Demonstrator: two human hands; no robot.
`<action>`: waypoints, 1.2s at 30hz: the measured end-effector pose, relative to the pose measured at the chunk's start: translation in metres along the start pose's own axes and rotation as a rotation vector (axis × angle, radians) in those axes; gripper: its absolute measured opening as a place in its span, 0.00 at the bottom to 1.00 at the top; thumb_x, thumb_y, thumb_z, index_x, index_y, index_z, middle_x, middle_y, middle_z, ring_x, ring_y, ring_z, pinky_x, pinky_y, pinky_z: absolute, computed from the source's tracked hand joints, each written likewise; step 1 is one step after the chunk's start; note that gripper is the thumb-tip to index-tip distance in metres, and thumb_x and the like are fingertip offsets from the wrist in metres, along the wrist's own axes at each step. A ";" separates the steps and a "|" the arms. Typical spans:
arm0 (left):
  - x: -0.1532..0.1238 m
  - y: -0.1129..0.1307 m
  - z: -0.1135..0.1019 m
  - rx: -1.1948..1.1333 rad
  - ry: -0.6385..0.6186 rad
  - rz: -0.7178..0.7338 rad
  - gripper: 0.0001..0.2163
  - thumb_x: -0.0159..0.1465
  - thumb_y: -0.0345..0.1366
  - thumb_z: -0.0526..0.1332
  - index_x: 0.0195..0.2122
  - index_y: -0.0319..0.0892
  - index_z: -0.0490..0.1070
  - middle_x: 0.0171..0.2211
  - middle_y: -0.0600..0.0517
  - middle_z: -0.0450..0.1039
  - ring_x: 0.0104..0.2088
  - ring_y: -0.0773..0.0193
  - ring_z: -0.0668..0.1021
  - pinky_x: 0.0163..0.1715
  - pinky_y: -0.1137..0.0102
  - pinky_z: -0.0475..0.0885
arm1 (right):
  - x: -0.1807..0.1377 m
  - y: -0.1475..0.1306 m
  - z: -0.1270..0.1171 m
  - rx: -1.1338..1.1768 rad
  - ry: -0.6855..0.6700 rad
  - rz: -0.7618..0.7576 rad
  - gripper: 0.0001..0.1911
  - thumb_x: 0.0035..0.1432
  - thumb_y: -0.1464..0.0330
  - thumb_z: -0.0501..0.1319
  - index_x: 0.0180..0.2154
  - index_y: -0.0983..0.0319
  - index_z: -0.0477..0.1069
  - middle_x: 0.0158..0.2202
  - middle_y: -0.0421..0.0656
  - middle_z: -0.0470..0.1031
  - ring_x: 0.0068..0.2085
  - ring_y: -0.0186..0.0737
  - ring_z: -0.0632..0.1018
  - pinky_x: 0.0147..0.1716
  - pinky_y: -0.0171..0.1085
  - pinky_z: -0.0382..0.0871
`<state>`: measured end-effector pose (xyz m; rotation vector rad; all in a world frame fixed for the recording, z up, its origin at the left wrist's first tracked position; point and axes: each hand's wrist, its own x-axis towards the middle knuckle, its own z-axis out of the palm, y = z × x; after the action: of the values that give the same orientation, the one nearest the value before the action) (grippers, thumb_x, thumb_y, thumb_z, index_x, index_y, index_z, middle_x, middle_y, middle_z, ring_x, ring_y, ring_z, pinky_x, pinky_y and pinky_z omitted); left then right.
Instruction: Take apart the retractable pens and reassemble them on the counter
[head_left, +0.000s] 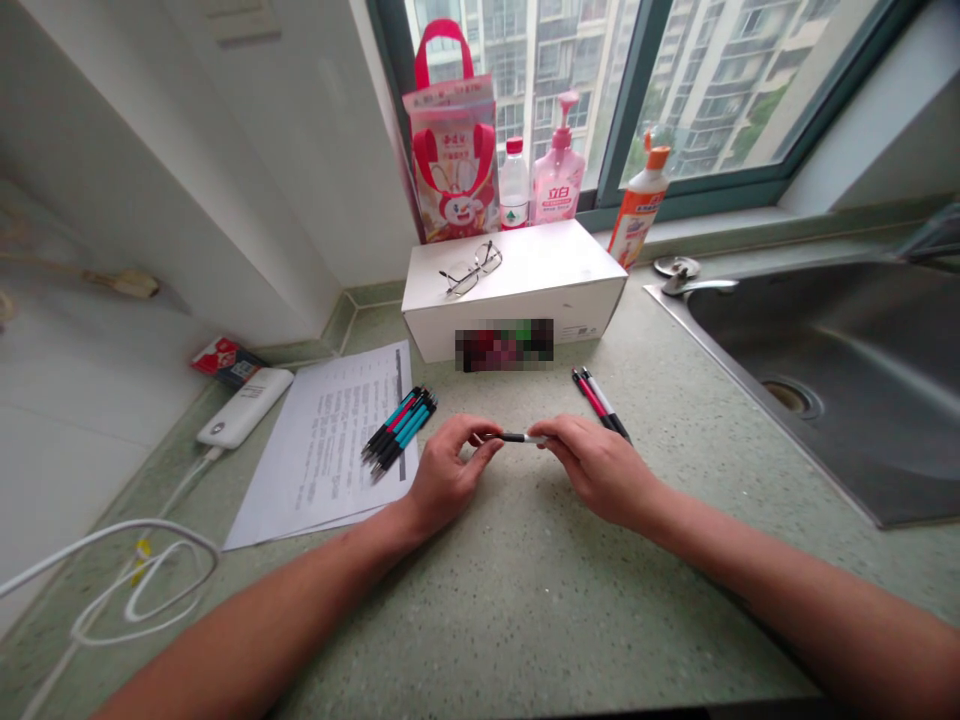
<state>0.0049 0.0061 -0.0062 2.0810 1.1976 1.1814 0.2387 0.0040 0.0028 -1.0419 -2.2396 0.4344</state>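
Observation:
A black-and-white pen (514, 437) lies level between my two hands, just above the countertop. My left hand (452, 462) pinches its dark end between thumb and fingers. At the pale end, my right hand (592, 462) closes with thumb and fingertips; both tips of the pen are partly hidden by fingers. Left of my left hand, several pens (399, 428) with turquoise, red and black barrels lie in a pile on printed paper sheets (322, 430). Beyond my right hand rest two more pens (600, 402), one red and black, one silver and black.
A white box (525, 270) with eyeglasses (474, 270) on top stands at the back. Behind it are a gift bag (455, 180), a water bottle (514, 185), a pink pump bottle (559, 170) and an orange-capped bottle (641, 205). A sink (817, 380) is right; a power bank (246, 408) with cable lies left.

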 end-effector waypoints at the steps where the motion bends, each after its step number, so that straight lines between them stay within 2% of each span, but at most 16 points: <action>1: 0.000 0.000 0.000 0.001 -0.002 -0.015 0.05 0.68 0.35 0.63 0.42 0.42 0.75 0.36 0.50 0.79 0.34 0.64 0.79 0.37 0.68 0.76 | 0.000 0.000 0.000 -0.001 -0.004 0.001 0.11 0.70 0.72 0.51 0.47 0.61 0.71 0.41 0.47 0.80 0.43 0.43 0.80 0.42 0.42 0.74; 4: 0.000 0.002 0.000 0.000 -0.027 0.019 0.03 0.68 0.34 0.63 0.40 0.42 0.75 0.36 0.50 0.79 0.36 0.63 0.79 0.38 0.68 0.76 | 0.000 -0.001 0.000 -0.003 -0.013 0.002 0.12 0.70 0.71 0.51 0.48 0.62 0.71 0.41 0.47 0.80 0.43 0.44 0.80 0.42 0.42 0.75; 8: 0.000 0.002 -0.001 0.003 -0.022 -0.011 0.05 0.68 0.36 0.63 0.42 0.43 0.75 0.36 0.49 0.79 0.35 0.63 0.80 0.37 0.68 0.76 | 0.000 -0.001 0.000 0.011 -0.018 0.008 0.13 0.70 0.71 0.51 0.48 0.60 0.72 0.41 0.47 0.80 0.43 0.43 0.81 0.42 0.42 0.75; 11: 0.001 0.002 -0.001 0.012 -0.026 0.017 0.04 0.68 0.36 0.63 0.39 0.42 0.76 0.35 0.49 0.79 0.35 0.62 0.80 0.38 0.66 0.76 | 0.001 -0.001 0.000 0.017 -0.021 0.015 0.13 0.70 0.71 0.51 0.48 0.60 0.73 0.41 0.47 0.80 0.43 0.43 0.81 0.42 0.43 0.75; 15: 0.001 0.001 -0.001 0.029 -0.031 -0.036 0.04 0.67 0.35 0.63 0.41 0.42 0.75 0.36 0.50 0.79 0.35 0.63 0.80 0.36 0.68 0.75 | 0.001 0.000 0.001 0.009 -0.020 0.017 0.12 0.70 0.71 0.51 0.48 0.60 0.72 0.41 0.46 0.80 0.43 0.43 0.81 0.42 0.42 0.75; 19: 0.001 0.001 -0.002 0.030 -0.027 0.054 0.02 0.67 0.33 0.64 0.39 0.42 0.76 0.34 0.50 0.78 0.35 0.62 0.79 0.38 0.66 0.75 | 0.000 0.000 0.000 0.011 -0.020 0.011 0.11 0.70 0.71 0.52 0.47 0.61 0.72 0.41 0.47 0.80 0.43 0.43 0.81 0.42 0.42 0.75; 28: 0.001 0.004 -0.004 0.028 0.051 0.184 0.03 0.66 0.29 0.64 0.39 0.43 0.76 0.34 0.51 0.79 0.37 0.62 0.78 0.40 0.65 0.74 | -0.001 -0.002 -0.001 0.223 -0.048 0.123 0.12 0.68 0.70 0.53 0.47 0.61 0.73 0.41 0.47 0.81 0.42 0.41 0.81 0.41 0.40 0.75; 36: 0.000 0.006 -0.003 0.045 0.079 0.185 0.03 0.67 0.29 0.64 0.40 0.43 0.75 0.35 0.51 0.79 0.37 0.62 0.78 0.40 0.64 0.74 | 0.003 -0.003 -0.002 0.395 -0.087 0.215 0.12 0.67 0.69 0.55 0.47 0.62 0.74 0.37 0.46 0.82 0.35 0.39 0.79 0.35 0.39 0.73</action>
<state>0.0048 0.0028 0.0001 2.2369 1.0935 1.3425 0.2367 0.0044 0.0066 -1.0661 -2.0058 0.9869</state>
